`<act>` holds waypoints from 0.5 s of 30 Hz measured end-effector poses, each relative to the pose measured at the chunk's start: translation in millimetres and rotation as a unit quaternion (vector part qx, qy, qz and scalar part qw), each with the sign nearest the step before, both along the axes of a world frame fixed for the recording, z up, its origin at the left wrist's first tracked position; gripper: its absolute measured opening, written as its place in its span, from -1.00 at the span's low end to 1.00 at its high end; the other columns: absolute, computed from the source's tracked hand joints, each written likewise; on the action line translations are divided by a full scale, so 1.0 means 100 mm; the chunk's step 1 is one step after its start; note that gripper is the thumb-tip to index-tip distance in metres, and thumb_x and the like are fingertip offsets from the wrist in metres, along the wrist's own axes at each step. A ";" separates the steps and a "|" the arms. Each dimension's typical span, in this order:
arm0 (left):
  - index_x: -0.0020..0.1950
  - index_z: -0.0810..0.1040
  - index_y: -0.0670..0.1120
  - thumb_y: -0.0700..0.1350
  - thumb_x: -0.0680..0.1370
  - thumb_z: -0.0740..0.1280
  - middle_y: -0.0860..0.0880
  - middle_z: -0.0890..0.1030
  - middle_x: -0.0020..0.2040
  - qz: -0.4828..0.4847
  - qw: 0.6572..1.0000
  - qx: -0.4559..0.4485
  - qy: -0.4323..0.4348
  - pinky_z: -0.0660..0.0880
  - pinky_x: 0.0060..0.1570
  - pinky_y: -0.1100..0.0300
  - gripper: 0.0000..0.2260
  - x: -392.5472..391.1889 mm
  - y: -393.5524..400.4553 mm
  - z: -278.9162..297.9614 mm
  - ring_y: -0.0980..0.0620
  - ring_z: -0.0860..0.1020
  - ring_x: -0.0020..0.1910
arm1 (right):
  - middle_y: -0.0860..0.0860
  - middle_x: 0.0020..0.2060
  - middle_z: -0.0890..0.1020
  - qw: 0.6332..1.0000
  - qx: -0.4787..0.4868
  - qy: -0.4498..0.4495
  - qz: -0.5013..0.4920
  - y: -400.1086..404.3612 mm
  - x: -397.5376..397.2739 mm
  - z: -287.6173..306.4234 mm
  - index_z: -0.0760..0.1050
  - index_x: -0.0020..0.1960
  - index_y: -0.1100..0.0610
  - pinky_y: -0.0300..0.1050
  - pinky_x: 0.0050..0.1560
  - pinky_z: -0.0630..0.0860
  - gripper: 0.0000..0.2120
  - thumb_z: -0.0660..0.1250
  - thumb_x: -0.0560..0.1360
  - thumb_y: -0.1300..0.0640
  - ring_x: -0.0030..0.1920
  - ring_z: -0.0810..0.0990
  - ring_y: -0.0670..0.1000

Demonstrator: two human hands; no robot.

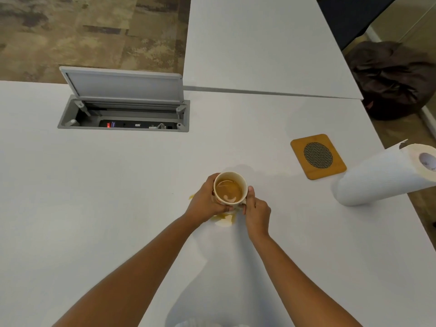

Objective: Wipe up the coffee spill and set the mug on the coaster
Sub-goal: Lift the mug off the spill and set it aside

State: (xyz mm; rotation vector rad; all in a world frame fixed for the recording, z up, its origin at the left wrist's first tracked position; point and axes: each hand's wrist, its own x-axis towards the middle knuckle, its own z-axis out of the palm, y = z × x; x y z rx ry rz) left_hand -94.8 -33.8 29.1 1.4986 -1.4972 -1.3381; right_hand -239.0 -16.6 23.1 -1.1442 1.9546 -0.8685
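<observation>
A cream mug [230, 189] holding brown coffee is near the middle of the white table [118, 185]. My left hand [205, 204] wraps its left side. My right hand [256, 212] grips the handle side, thumb up against the rim. A yellowish coffee spill [224, 219] lies on the table just below the mug, partly hidden by my hands, with a small drop [191, 197] to the left. The square wooden coaster [318, 156] with a dark mesh circle lies to the upper right, apart from the mug. A paper towel roll [382, 175] stands at the right edge.
An open grey cable box [122, 114] with its lid up is set into the table at the upper left. A second white table [259, 43] adjoins behind. A dark bag [391, 79] sits on the floor at the right.
</observation>
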 end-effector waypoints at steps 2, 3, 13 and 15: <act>0.23 0.27 0.22 -0.01 0.18 0.60 0.30 0.44 0.11 0.009 1.000 0.002 -0.004 0.37 -0.08 0.41 -0.26 0.02 0.01 0.02 0.28 0.46 0.07 | -0.08 -0.57 0.43 1.000 0.000 0.003 0.004 -0.01 0.00 0.02 0.34 -0.53 0.02 -0.31 -0.44 0.31 -0.47 0.06 0.58 -0.11 -0.50 0.41 -0.11; 0.23 0.28 0.23 -0.01 0.17 0.60 0.32 0.44 0.10 0.016 1.000 0.006 -0.004 0.37 -0.08 0.40 -0.26 0.02 0.02 0.02 0.27 0.47 0.07 | -0.08 -0.57 0.43 1.000 -0.003 0.003 0.006 -0.02 0.01 0.03 0.34 -0.53 0.02 -0.31 -0.45 0.31 -0.47 0.06 0.58 -0.11 -0.51 0.40 -0.12; 0.27 0.29 0.14 0.02 0.20 0.58 0.19 0.48 0.16 0.077 0.997 -0.020 0.012 0.45 0.04 0.22 -0.26 0.22 0.09 0.25 0.14 0.49 0.12 | -0.05 -0.53 0.48 0.999 -0.030 -0.028 -0.003 -0.15 0.30 0.28 0.36 -0.51 0.00 -0.24 -0.39 0.36 -0.48 0.06 0.59 -0.12 -0.44 0.46 -0.08; 0.29 0.30 0.09 -0.01 0.22 0.59 0.14 0.48 0.20 0.088 0.995 -0.033 0.011 0.47 0.07 0.17 -0.26 0.31 0.11 0.28 0.10 0.49 0.15 | 0.00 -0.48 0.52 0.999 -0.025 -0.043 0.003 -0.16 0.38 0.32 0.41 -0.47 0.04 -0.18 -0.31 0.42 -0.49 0.06 0.59 -0.12 -0.39 0.53 -0.03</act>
